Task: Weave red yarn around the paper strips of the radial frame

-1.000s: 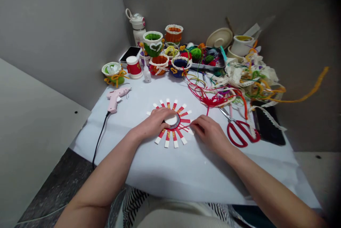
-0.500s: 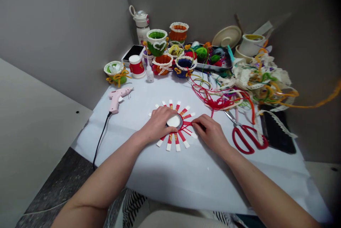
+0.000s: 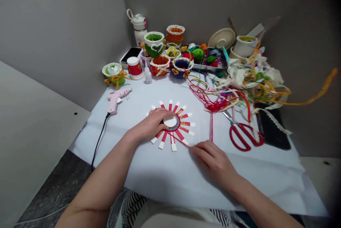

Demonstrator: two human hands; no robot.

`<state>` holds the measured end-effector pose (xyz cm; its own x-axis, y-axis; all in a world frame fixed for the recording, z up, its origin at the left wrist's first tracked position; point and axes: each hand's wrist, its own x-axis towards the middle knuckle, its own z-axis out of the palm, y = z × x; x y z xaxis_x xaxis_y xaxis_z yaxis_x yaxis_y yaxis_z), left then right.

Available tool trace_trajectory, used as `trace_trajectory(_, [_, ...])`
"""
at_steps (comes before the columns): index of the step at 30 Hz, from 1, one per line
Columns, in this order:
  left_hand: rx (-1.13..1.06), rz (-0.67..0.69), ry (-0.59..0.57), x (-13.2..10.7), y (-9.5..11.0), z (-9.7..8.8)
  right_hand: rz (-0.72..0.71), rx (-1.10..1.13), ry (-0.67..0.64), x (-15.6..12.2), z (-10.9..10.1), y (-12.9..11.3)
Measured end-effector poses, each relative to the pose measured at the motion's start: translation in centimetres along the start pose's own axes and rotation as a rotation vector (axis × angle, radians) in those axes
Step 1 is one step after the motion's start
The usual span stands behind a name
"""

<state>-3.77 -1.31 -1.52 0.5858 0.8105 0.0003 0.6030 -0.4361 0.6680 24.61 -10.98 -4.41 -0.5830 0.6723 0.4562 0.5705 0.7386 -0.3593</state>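
Note:
A flattened paper cup (image 3: 174, 125) lies on the white table cover, its red and white strips fanned out around a round white base. My left hand (image 3: 151, 124) rests on its left side, fingers curled over the base and pressing it down. My right hand (image 3: 213, 159) sits nearer me, to the lower right of the cup, fingers pinched on a taut red yarn (image 3: 181, 140) that runs from the cup's base to my fingertips. Another length of the same yarn goes up to a red tangle (image 3: 214, 104).
Red scissors (image 3: 243, 133) lie right of the cup beside a black phone (image 3: 271, 128). A pink glue gun (image 3: 115, 97) with a black cord lies left. Several decorated yarn cups (image 3: 160, 65), a glue bottle (image 3: 147, 74), a yarn tray (image 3: 210, 59) and piled lace and cords (image 3: 255, 79) crowd the back.
My right hand has drawn back toward me from the cup's right edge, pulling the red yarn out tight. The left hand has stayed on the cup's base.

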Motion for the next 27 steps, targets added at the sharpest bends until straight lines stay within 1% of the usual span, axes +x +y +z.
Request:
trace_trajectory(3, [0.005, -0.006, -0.001, 0.1, -0.1, 0.0, -0.051, -0.048, -0.042, -0.8, 0.6, -0.5])
trace_trajectory(5, [0.007, -0.002, 0.002, 0.1, -0.2, 0.1, -0.019, -0.083, -0.042, -0.7, 0.5, -0.4])
trace_trajectory(7, [0.006, -0.002, 0.005, 0.1, -0.3, 0.1, 0.038, -0.109, -0.029, -0.1, 0.2, 0.3])
trace_trajectory(10, [-0.004, -0.011, 0.002, 0.1, -0.3, 0.1, 0.068, -0.109, 0.002, 2.0, -0.4, 2.0])
trace_trajectory(12, [-0.013, -0.013, -0.002, 0.2, -0.2, 0.1, 0.085, -0.066, 0.016, 3.7, -0.5, 3.5])
trace_trajectory(15, [-0.022, -0.017, -0.006, 0.2, -0.1, 0.0, 0.181, 0.032, -0.017, 6.0, 0.2, 5.4])
trace_trajectory(17, [-0.031, -0.023, -0.003, 0.1, -0.1, -0.1, 0.251, 0.073, -0.027, 6.9, 0.8, 6.2])
trace_trajectory(20, [-0.047, -0.005, -0.006, 0.0, 0.0, -0.3, 0.302, 0.110, -0.007, 7.2, 1.4, 6.6])
trace_trajectory(23, [-0.037, 0.031, 0.011, 0.0, 0.3, -0.2, 0.307, 0.126, 0.007, 6.9, 1.6, 6.5])
trace_trajectory(25, [-0.002, -0.006, 0.061, 0.1, 0.6, 0.2, 0.303, 0.122, 0.009, 6.8, 1.7, 6.4])
trace_trajectory(27, [0.040, -0.079, 0.111, 0.2, 0.9, 0.6, 0.303, 0.118, 0.011, 6.9, 1.8, 6.4])
